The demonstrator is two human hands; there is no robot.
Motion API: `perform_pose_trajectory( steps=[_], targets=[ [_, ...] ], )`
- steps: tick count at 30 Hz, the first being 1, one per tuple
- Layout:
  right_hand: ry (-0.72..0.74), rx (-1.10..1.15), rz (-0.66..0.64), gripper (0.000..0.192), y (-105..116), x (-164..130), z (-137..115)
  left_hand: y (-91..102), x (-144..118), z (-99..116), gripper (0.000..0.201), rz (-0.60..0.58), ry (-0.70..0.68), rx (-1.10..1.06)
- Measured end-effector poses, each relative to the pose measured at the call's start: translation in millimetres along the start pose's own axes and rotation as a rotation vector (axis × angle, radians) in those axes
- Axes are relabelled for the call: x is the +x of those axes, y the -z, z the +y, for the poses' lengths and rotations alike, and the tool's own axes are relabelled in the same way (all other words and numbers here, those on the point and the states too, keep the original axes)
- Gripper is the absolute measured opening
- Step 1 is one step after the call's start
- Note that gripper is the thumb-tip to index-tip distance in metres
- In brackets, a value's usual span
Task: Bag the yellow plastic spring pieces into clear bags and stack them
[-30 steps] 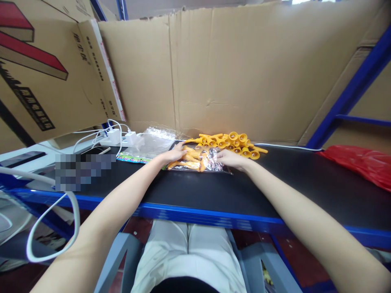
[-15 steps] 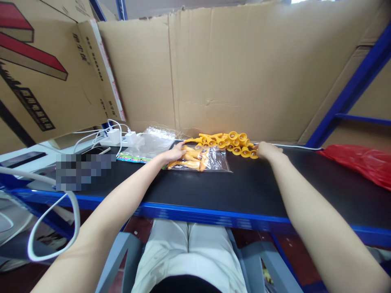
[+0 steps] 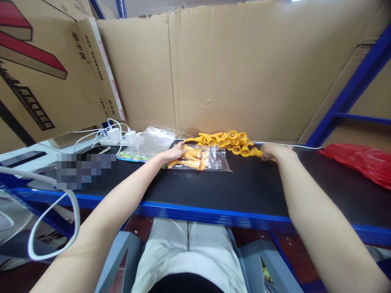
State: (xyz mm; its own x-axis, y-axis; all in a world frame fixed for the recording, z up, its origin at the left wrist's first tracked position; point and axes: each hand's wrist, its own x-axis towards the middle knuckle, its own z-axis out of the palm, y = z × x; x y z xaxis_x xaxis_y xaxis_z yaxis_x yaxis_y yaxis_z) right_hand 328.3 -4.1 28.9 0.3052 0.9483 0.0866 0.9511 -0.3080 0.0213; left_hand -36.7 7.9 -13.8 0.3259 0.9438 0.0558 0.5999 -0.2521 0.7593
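Left hand (image 3: pixel 174 154) lies flat, fingers spread, pressing on the left end of a clear bag (image 3: pixel 200 159) that sits on the black table (image 3: pixel 244 187). Inside the bag: a handful of yellow plastic pieces, lying lengthwise. Right hand (image 3: pixel 271 151) is out to the right, curled around one yellow piece (image 3: pixel 257 152) at the right edge of the pile of yellow pieces (image 3: pixel 227 141); its cup end pokes out to the left of the fingers, the rest is hidden under the hand. The pile rests just behind the bag, up against the cardboard wall (image 3: pixel 232 69). The two hands are well apart, the bag between them.

Left of the bag, a stack of empty clear bags (image 3: pixel 149 143) with a coloured strip along its near edge. Further left, white chargers (image 3: pixel 120 136) with cables, and a phone (image 3: pixel 95 150) lying flat. Far right on the table, a red plastic bag (image 3: pixel 363 162). A white cable (image 3: pixel 290 145) runs along the wall behind the right hand.
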Motion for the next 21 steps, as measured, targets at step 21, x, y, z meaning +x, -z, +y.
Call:
perform_pose_trajectory(
  steps=[21],
  targets=[
    [0.107, -0.014, 0.006, 0.029, 42.9, -42.2, -29.5, 0.1, -6.0, 7.8, 0.059, -0.008, 0.024, -0.032]
  ],
)
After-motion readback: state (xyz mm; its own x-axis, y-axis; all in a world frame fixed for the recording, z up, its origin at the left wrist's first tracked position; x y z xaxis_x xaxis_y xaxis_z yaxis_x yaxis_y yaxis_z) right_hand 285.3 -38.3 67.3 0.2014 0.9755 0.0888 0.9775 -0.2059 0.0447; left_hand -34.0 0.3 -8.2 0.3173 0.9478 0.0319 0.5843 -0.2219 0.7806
